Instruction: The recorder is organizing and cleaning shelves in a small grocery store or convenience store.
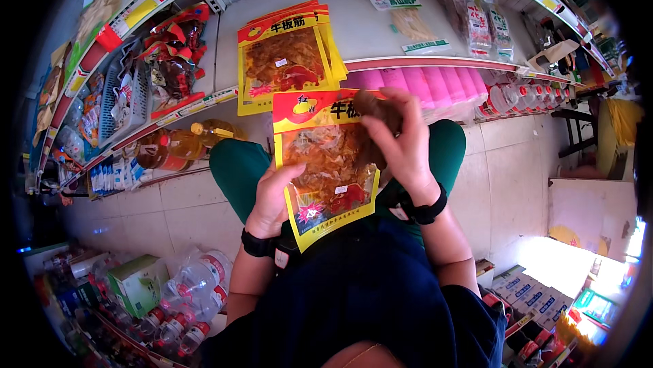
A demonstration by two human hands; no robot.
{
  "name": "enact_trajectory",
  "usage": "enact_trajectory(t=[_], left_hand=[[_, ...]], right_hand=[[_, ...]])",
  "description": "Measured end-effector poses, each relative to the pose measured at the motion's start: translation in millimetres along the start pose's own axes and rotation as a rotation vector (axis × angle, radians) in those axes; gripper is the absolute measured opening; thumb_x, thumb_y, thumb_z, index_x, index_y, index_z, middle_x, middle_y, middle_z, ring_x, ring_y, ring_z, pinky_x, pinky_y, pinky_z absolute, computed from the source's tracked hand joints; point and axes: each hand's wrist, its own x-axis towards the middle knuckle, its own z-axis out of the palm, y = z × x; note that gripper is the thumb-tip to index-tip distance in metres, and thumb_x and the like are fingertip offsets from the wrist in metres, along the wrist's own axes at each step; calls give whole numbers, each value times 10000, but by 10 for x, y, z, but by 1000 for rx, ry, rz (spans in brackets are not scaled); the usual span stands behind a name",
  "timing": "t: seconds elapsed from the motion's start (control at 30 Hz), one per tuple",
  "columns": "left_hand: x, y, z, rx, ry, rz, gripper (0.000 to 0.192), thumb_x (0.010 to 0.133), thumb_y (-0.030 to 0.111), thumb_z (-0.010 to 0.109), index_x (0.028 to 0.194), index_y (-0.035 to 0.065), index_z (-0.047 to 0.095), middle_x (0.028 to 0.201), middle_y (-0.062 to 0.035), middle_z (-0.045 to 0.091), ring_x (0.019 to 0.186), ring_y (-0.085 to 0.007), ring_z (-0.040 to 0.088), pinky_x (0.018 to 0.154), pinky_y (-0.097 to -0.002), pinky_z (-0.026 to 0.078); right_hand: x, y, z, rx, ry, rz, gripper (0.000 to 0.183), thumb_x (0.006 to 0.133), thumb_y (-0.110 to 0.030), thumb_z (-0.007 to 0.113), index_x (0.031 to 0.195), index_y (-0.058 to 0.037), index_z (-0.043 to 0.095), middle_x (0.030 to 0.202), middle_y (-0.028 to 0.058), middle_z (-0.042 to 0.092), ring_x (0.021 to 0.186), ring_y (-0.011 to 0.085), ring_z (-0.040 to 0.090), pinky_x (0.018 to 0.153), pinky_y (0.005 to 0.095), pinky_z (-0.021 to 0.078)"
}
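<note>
My left hand [273, 197] holds a red and yellow snack packet [326, 174] with a clear window by its left edge, thumb on the front. Over the packet's upper right part, my right hand [403, 138] grips a crumpled brown cloth [375, 113], which lies against the packet's face. Just beyond, a small stack of like packets [285, 57] rests on the white shelf, overhanging its front edge. Farther right on that shelf lies a clear packet with green and white ends [412, 23].
Red bagged foods [178, 57] and a grey plastic basket [122, 97] stand at the left. Under the shelf are pink wrapped packs [423, 87] and oil bottles [178, 146]. Large clear bottles [199, 281] and a green box [136, 284] sit behind at the lower left.
</note>
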Motion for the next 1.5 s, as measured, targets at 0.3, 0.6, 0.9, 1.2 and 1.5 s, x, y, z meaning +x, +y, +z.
enact_trajectory(t=[0.3, 0.6, 0.9, 1.2, 1.5], left_hand=[[53, -96, 104, -69, 7, -111, 502, 944, 56, 522, 1427, -18, 408, 1358, -166, 549, 1212, -289, 575, 1048, -424, 457], [73, 7, 87, -235, -20, -65, 515, 956, 107, 464, 1445, -17, 357, 1380, -190, 524, 1239, -323, 560, 1058, -459, 451], [36, -1, 151, 66, -71, 38, 691, 912, -34, 457, 1548, 81, 211, 1475, -146, 421, 1327, -280, 471, 1083, -411, 415], [84, -151, 82, 208, -15, -86, 644, 935, -29, 460, 1533, 68, 240, 1449, -121, 449, 1311, -237, 479, 1087, -373, 404], [67, -127, 74, 153, -100, -78, 666, 934, -24, 484, 1541, 73, 226, 1425, -113, 469, 1295, -228, 490, 1070, -366, 417]], right_hand=[[36, -104, 180, 175, 93, -31, 285, 881, -62, 706, 1107, -34, 535, 1015, 106, 620, 912, 181, 607, 781, 294, 487], [-18, 23, -62, -399, -369, -427, 511, 796, -114, 716, 1280, -64, 563, 1355, 171, 509, 1195, 392, 524, 990, 462, 455], [-97, -69, 122, -341, -260, -479, 412, 770, 23, 676, 1175, -29, 620, 1223, 171, 577, 1072, 359, 620, 892, 408, 536], [-59, -242, 176, -291, -271, -487, 464, 803, 9, 669, 1259, -40, 595, 1182, 170, 574, 1016, 360, 620, 858, 402, 535], [-12, -279, 157, -320, -265, -482, 461, 784, 5, 669, 1239, -27, 608, 1206, 176, 558, 1020, 367, 611, 854, 419, 529]])
